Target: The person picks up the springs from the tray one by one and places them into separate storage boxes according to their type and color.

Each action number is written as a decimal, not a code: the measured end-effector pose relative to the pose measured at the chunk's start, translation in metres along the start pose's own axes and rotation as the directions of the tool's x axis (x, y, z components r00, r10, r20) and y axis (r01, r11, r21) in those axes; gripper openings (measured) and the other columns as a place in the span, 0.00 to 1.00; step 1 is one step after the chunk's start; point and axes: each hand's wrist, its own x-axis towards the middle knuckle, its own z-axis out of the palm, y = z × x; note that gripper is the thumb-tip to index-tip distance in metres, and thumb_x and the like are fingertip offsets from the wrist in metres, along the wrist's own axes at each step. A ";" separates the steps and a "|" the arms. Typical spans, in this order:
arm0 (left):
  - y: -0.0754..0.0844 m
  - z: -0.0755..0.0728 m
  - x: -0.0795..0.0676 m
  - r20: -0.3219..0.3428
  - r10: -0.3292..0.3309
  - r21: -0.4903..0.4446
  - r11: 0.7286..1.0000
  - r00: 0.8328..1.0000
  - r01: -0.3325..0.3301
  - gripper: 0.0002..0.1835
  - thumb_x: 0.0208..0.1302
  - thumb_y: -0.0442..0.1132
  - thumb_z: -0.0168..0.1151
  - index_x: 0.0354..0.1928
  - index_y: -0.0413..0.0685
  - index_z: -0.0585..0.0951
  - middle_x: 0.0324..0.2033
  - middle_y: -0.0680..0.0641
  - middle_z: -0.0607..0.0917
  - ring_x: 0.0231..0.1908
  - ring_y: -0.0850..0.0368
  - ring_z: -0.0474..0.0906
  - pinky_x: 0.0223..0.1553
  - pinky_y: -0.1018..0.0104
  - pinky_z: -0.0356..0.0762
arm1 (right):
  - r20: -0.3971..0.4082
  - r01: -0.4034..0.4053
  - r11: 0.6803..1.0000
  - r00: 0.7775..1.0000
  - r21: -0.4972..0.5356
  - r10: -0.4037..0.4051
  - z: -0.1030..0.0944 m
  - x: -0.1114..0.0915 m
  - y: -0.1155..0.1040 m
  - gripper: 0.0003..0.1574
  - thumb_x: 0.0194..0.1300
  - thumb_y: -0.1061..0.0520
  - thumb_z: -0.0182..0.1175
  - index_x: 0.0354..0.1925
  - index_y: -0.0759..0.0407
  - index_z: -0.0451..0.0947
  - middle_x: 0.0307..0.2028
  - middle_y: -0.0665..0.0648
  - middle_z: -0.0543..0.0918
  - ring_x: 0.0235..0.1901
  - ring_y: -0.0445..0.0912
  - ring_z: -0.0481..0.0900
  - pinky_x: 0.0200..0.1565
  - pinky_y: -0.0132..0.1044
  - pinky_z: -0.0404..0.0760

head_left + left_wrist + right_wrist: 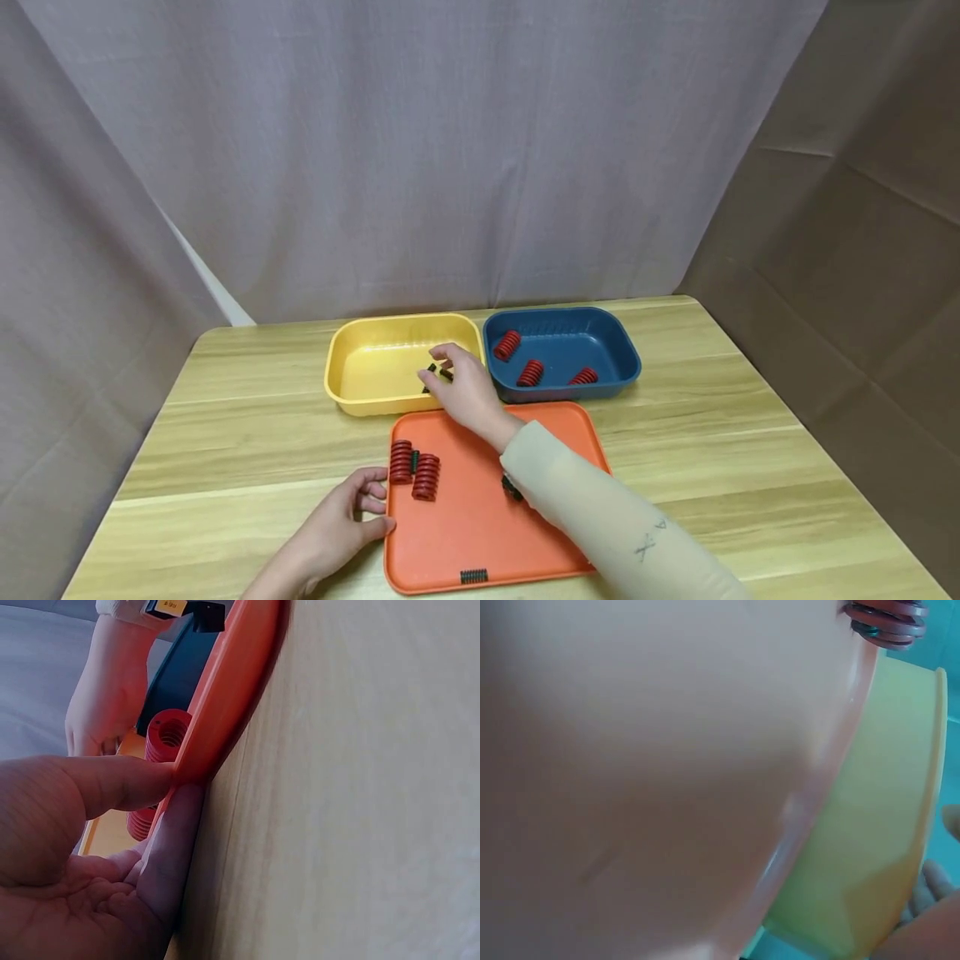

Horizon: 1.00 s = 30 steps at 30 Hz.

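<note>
My left hand [341,521] grips the left rim of an orange tray [450,533], the thumb on top of the rim in the left wrist view. My right hand [468,392] is over the front right of a yellow bin [367,407], thumb and fingers apart. Dark springs [430,367] show in the bin beside its fingertips, partly hidden by them. On the tray's left side a small dark spring [415,461] lies between two red springs [426,477]. Another dark spring [474,576] lies at the tray's front edge. The right sleeve partly covers further dark pieces [512,488].
A blue bin [630,371] holding three red springs [530,372] stands against the yellow bin's right side. Both bins sit behind the tray on a wooden table [247,433]. Grey curtains [420,167] hang behind the table and at its sides.
</note>
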 end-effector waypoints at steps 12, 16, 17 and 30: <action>0.001 0.000 0.000 0.004 0.009 -0.004 1.000 1.000 -0.009 0.33 0.53 0.30 0.72 0.61 0.37 0.69 0.44 0.43 0.73 0.44 0.51 0.74 0.40 0.67 0.74 | 0.128 0.096 0.993 0.986 0.070 -0.104 -0.039 -0.026 -0.006 0.32 0.62 0.38 0.63 0.61 0.45 0.71 0.54 0.44 0.75 0.49 0.46 0.75 0.47 0.43 0.77; 0.001 0.000 -0.001 -0.004 0.003 0.003 1.000 1.000 -0.003 0.33 0.53 0.30 0.72 0.61 0.37 0.69 0.44 0.43 0.74 0.43 0.51 0.74 0.39 0.67 0.74 | 0.197 0.103 0.992 0.974 0.068 -0.115 -0.045 -0.036 -0.009 0.36 0.59 0.35 0.64 0.62 0.45 0.70 0.53 0.44 0.76 0.49 0.46 0.74 0.46 0.43 0.77; 0.001 0.000 0.000 -0.006 0.001 0.003 1.000 1.000 -0.001 0.33 0.53 0.31 0.72 0.61 0.37 0.69 0.44 0.43 0.74 0.44 0.51 0.74 0.39 0.67 0.74 | 0.213 0.103 0.992 0.970 0.069 -0.115 -0.045 -0.038 -0.010 0.37 0.59 0.35 0.64 0.62 0.44 0.69 0.53 0.45 0.76 0.49 0.45 0.74 0.47 0.44 0.77; 0.002 0.000 -0.001 0.000 -0.016 0.011 1.000 1.000 0.016 0.34 0.53 0.31 0.72 0.62 0.38 0.69 0.45 0.44 0.73 0.44 0.51 0.73 0.40 0.67 0.73 | 0.369 0.076 0.997 0.927 -0.011 -0.067 -0.038 -0.064 -0.011 0.45 0.56 0.32 0.65 0.66 0.47 0.66 0.56 0.50 0.75 0.49 0.44 0.74 0.48 0.40 0.76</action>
